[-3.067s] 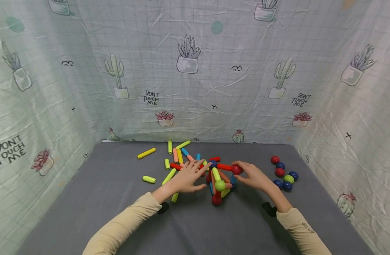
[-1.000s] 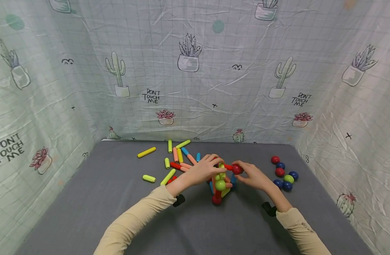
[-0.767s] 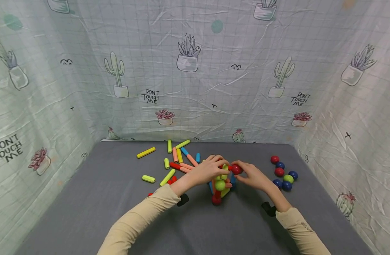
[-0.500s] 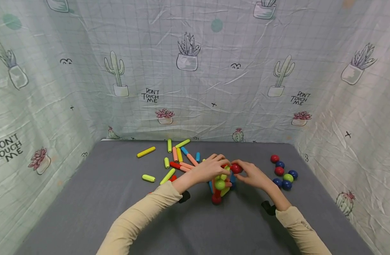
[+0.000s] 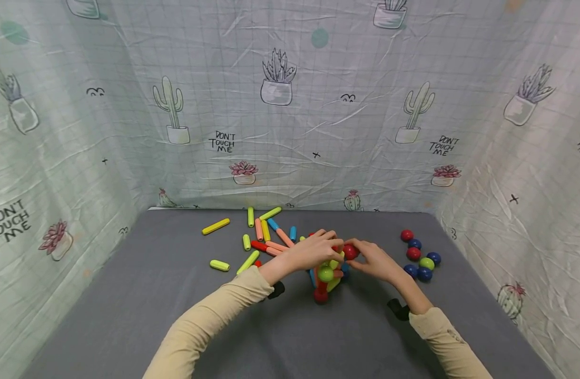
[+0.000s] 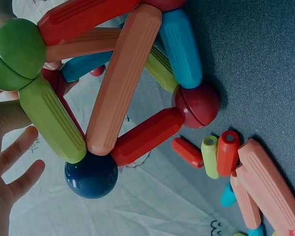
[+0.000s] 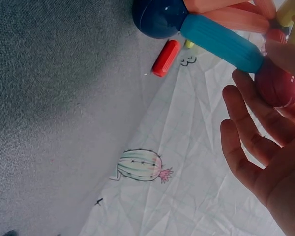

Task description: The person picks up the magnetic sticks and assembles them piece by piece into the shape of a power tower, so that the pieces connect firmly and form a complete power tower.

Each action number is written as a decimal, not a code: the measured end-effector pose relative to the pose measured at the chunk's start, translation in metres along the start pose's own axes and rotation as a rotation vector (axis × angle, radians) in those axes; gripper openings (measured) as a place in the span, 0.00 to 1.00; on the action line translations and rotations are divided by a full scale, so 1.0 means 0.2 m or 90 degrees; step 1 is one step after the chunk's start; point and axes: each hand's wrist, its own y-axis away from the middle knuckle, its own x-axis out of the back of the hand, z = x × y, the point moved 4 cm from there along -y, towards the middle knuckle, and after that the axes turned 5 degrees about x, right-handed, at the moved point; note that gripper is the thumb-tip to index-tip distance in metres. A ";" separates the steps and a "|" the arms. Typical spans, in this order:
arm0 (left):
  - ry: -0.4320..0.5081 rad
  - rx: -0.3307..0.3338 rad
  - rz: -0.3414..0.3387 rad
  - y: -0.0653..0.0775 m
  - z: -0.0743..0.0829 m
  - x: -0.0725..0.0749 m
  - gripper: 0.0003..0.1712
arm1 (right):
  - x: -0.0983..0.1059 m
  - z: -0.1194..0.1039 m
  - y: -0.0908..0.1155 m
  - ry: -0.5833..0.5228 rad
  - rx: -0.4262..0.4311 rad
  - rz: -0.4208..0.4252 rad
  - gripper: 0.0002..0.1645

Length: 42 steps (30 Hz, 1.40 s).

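A frame of coloured magnetic sticks and balls stands on the grey table; its green ball (image 5: 325,273) and lower red ball (image 5: 321,296) face me. My left hand (image 5: 308,252) reaches over its top. Its thumb and fingers pinch a yellow-green stick (image 5: 336,259) above the green ball, though the fingertips are partly hidden. With thumb and fingers, my right hand (image 5: 377,261) holds the red ball (image 5: 350,252) at the upper right corner. In the right wrist view a blue stick (image 7: 221,43) joins that ball. The left wrist view shows a dark blue ball (image 6: 91,176) on the frame.
Loose sticks lie left of and behind the frame, among them a yellow one (image 5: 216,226) and a yellow-green one (image 5: 219,265). Several loose balls are grouped at the right, including a green ball (image 5: 426,263). A printed curtain (image 5: 290,158) closes the back and sides.
My left hand has gone from spread fingers beside the frame to over its top, now with a yellow-green stick pinched in it. The right hand has kept its hold on the red ball.
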 end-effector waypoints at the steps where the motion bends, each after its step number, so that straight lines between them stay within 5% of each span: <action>1: 0.003 -0.002 0.000 0.00 0.00 0.00 0.14 | 0.00 0.00 0.00 0.001 0.005 0.003 0.24; 5: 0.025 -0.009 0.003 0.00 -0.01 0.00 0.14 | -0.01 -0.02 0.00 0.018 0.024 0.014 0.25; 13: 0.047 -0.008 0.023 0.02 -0.02 -0.02 0.15 | -0.02 -0.02 -0.02 0.023 -0.026 -0.019 0.25; 20: 0.046 0.067 0.116 0.12 -0.06 0.04 0.16 | -0.03 0.00 -0.03 -0.007 -0.026 -0.030 0.25; 24: 0.064 0.058 0.166 0.19 -0.01 0.06 0.14 | -0.04 0.01 -0.02 -0.048 -0.036 -0.052 0.27; 31: -0.014 0.059 0.145 0.28 0.05 0.05 0.17 | -0.05 0.02 -0.03 -0.064 -0.044 -0.058 0.27; 42: 0.037 0.116 0.117 0.45 -0.17 -0.02 0.17 | -0.06 -0.05 -0.04 -0.103 -0.055 -0.126 0.33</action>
